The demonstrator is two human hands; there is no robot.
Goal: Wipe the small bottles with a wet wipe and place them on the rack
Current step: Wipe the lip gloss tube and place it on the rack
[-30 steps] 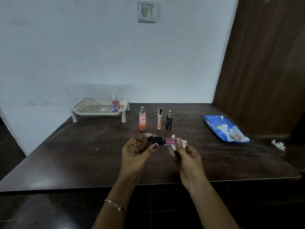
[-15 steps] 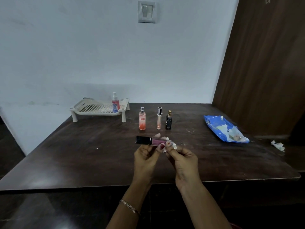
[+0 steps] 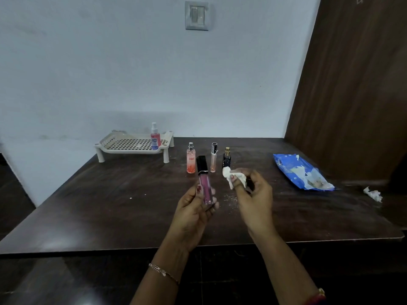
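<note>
My left hand point(image 3: 195, 209) holds a pink bottle with a black cap point(image 3: 204, 181) upright above the table, thumb and fingers curled round its lower part. My right hand point(image 3: 253, 194) pinches a crumpled white wet wipe point(image 3: 233, 176) just to the right, apart from the bottle. Three small bottles stand in a row behind: an orange spray bottle point(image 3: 190, 158), a slim clear tube point(image 3: 213, 157) and a black bottle with a gold top point(image 3: 226, 158). The white perforated rack point(image 3: 132, 145) sits at the back left with a pink spray bottle point(image 3: 155, 137) standing on it.
A blue wet-wipe pack point(image 3: 301, 171) lies open on the right of the dark wooden table point(image 3: 110, 205). A used crumpled wipe point(image 3: 373, 193) lies at the far right edge. White crumbs dot the table between my hands. A brown door stands right.
The pink bottle was horizontal, held between both hands with the wipe on it. Now my left hand alone holds it upright, and my right hand has pulled away right with the wipe.
</note>
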